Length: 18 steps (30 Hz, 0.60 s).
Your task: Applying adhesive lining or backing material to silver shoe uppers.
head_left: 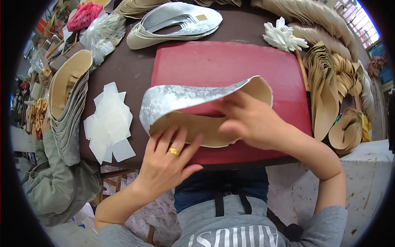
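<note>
A shoe upper [181, 97], silver and white patterned outside with tan lining, lies as an open loop on the red mat [230, 61]. My left hand [166, 158], with a gold ring, rests its fingertips on the lining along the near left edge. Its fingers are stretched out, the thumb apart. Over the right part of the loop hovers my right hand [255, 119], blurred by motion, its thumb and fingers apart and nothing visible between them. Whether its fingertips touch the lining cannot be made out.
White pieces [109, 123] lie left of the mat. Stacked silver uppers stand at the far edge [205, 20] and far left [70, 123]. White strips [284, 35] and tan pieces [323, 82] line the right. A co-worker's green sleeve [61, 177] shows at left.
</note>
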Each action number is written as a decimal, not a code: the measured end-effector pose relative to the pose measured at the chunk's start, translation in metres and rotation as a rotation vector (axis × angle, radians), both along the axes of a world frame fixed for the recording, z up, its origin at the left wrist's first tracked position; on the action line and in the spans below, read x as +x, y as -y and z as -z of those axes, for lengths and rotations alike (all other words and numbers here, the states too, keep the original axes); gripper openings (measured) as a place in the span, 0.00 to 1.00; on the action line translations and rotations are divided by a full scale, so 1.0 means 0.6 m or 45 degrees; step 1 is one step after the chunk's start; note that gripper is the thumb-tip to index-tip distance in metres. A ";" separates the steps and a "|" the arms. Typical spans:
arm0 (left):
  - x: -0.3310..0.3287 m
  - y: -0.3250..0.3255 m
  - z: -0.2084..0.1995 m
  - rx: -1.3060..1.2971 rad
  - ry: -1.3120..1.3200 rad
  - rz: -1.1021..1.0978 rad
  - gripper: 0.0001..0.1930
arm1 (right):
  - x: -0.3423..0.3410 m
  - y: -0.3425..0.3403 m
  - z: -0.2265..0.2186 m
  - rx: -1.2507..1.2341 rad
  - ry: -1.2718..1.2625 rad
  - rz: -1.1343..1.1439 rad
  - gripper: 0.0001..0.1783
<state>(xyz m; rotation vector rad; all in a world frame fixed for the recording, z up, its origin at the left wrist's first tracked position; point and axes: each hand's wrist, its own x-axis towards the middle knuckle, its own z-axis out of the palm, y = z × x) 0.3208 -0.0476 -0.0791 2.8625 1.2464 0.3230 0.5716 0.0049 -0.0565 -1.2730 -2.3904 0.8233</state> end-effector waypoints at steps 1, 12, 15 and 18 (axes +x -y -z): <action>0.002 0.000 -0.001 -0.036 -0.021 -0.029 0.27 | 0.011 -0.003 -0.001 -0.132 -0.171 0.019 0.40; 0.004 -0.026 -0.002 -0.095 0.021 0.137 0.27 | 0.042 0.076 0.037 0.273 0.329 -0.301 0.42; -0.010 -0.023 -0.038 0.146 -0.211 0.075 0.23 | 0.044 0.073 0.031 0.462 0.377 -0.301 0.41; -0.021 -0.019 -0.057 0.341 -0.367 0.059 0.20 | 0.034 0.072 0.011 0.514 0.384 -0.243 0.39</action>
